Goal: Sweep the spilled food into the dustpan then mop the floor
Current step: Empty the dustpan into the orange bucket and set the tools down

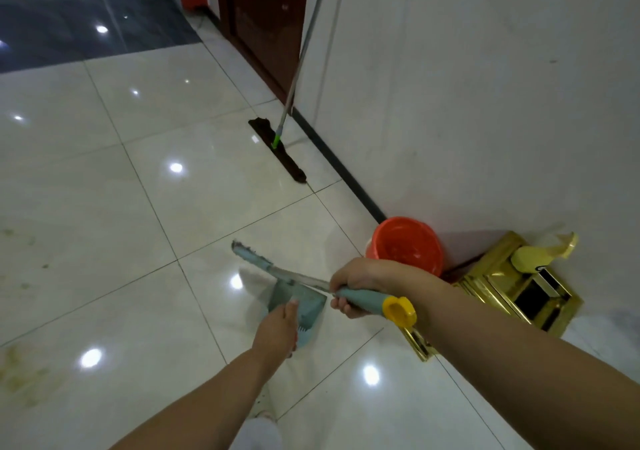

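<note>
Dustpan (pixel 304 305) gripped by left hand (pixel 277 328), right hand (pixel 349 285) fingers curled round brush (pixel 273 269) handle

Brush (pixel 270 269) and dustpan (pixel 304 305) showing teal; brush cap (pixel 400 310) yellow. Bucket (pixel 408 245) showing orange-red. Mop (pixel 277 149) head dark brown, collar green. Floor (pixel 138 207) showing glossy white tile.

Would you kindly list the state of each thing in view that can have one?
Brush: lifted, gripped by right hand.
Dustpan: lifted, held by left hand.
Mop: leaning against wall, head on floor.
Red bucket: upright beside wall.
Floor: yellowish stains at left.
</note>
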A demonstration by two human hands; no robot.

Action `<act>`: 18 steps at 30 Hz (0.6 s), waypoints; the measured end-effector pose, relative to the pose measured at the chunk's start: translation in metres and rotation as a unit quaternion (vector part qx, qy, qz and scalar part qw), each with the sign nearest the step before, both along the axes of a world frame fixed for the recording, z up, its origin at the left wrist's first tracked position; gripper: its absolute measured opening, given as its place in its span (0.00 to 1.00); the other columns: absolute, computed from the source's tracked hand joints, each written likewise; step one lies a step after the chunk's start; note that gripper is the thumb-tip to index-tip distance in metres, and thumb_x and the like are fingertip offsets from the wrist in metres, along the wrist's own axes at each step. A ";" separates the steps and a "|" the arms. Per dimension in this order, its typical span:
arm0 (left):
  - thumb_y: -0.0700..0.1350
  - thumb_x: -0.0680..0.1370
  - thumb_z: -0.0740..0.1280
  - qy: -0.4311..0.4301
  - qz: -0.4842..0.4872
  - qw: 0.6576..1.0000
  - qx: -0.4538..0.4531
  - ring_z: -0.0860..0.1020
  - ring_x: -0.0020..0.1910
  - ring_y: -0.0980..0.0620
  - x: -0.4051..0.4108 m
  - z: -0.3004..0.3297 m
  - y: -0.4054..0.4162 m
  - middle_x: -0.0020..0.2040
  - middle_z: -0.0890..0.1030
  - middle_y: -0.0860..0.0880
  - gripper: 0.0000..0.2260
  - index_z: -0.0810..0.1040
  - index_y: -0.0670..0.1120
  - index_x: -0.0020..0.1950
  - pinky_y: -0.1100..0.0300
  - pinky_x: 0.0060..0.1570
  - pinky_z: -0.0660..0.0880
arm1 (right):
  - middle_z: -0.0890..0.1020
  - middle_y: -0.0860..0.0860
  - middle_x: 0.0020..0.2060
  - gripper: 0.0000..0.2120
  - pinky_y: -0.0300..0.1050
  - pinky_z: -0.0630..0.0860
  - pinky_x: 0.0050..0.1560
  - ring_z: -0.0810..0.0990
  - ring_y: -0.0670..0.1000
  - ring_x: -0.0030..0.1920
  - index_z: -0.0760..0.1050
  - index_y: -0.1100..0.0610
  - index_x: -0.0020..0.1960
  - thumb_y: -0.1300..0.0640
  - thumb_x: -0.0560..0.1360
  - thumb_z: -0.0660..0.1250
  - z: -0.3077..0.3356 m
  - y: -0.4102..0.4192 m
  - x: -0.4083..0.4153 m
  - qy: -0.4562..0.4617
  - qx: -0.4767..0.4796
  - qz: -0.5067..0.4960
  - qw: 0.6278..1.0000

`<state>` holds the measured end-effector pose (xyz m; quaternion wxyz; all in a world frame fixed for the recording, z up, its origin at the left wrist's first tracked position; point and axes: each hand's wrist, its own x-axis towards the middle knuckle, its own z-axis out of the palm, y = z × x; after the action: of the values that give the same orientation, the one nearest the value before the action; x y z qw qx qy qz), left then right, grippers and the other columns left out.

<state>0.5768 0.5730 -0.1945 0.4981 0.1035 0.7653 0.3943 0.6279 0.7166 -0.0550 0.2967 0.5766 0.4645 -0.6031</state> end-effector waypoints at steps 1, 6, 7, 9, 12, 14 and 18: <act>0.56 0.82 0.53 -0.025 0.015 1.000 0.004 0.68 0.25 0.52 0.000 0.001 0.004 0.29 0.71 0.47 0.19 0.70 0.44 0.40 0.62 0.26 0.66 | 0.74 0.56 0.32 0.10 0.37 0.73 0.24 0.71 0.48 0.28 0.69 0.66 0.43 0.61 0.80 0.56 0.000 0.006 -0.008 -0.015 -0.001 0.029 0.999; 0.56 0.82 0.53 -0.163 0.086 0.982 -0.040 0.69 0.26 0.51 0.001 0.004 0.026 0.28 0.71 0.46 0.20 0.71 0.42 0.42 0.61 0.28 0.68 | 0.75 0.56 0.31 0.13 0.37 0.74 0.24 0.73 0.48 0.29 0.70 0.66 0.42 0.58 0.80 0.56 0.006 0.029 -0.031 -0.078 -0.017 0.120 0.990; 0.57 0.81 0.53 -0.186 0.091 0.977 -0.054 0.71 0.27 0.51 0.002 0.004 0.031 0.28 0.72 0.46 0.20 0.72 0.41 0.44 0.61 0.30 0.69 | 0.75 0.56 0.32 0.13 0.36 0.74 0.24 0.74 0.48 0.30 0.70 0.66 0.42 0.58 0.80 0.56 0.007 0.032 -0.032 -0.083 -0.009 0.143 0.986; 0.58 0.81 0.54 -0.226 0.114 0.964 -0.080 0.73 0.29 0.49 0.003 0.002 0.039 0.28 0.74 0.45 0.22 0.73 0.39 0.46 0.60 0.33 0.71 | 0.75 0.57 0.34 0.14 0.35 0.74 0.23 0.75 0.49 0.29 0.70 0.66 0.42 0.58 0.80 0.54 0.007 0.035 -0.034 -0.084 0.002 0.194 0.977; 0.62 0.79 0.56 -0.312 0.164 0.933 -0.078 0.74 0.30 0.47 0.007 -0.002 0.047 0.30 0.75 0.42 0.26 0.74 0.37 0.47 0.58 0.33 0.73 | 0.76 0.57 0.34 0.11 0.35 0.75 0.23 0.76 0.49 0.24 0.69 0.66 0.46 0.58 0.80 0.54 0.007 0.036 -0.029 -0.082 0.006 0.239 0.968; 0.65 0.77 0.57 -0.375 0.181 0.905 -0.085 0.75 0.33 0.45 0.007 -0.007 0.053 0.34 0.76 0.41 0.29 0.75 0.37 0.51 0.56 0.32 0.75 | 0.78 0.57 0.35 0.10 0.37 0.76 0.26 0.78 0.49 0.25 0.69 0.65 0.54 0.59 0.79 0.57 0.010 0.038 -0.021 -0.059 0.010 0.263 0.963; 0.60 0.76 0.64 -0.466 0.208 0.854 -0.097 0.77 0.42 0.41 0.004 -0.016 0.065 0.50 0.77 0.37 0.28 0.73 0.37 0.60 0.53 0.33 0.79 | 0.79 0.56 0.38 0.12 0.39 0.78 0.28 0.79 0.50 0.30 0.70 0.64 0.60 0.59 0.79 0.59 0.015 0.037 -0.001 -0.027 -0.029 0.296 0.955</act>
<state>0.5808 0.6384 -0.2104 0.7108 -0.3026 0.4812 0.4143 0.6264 0.7540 -0.0402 0.4905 0.4208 0.5886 -0.4858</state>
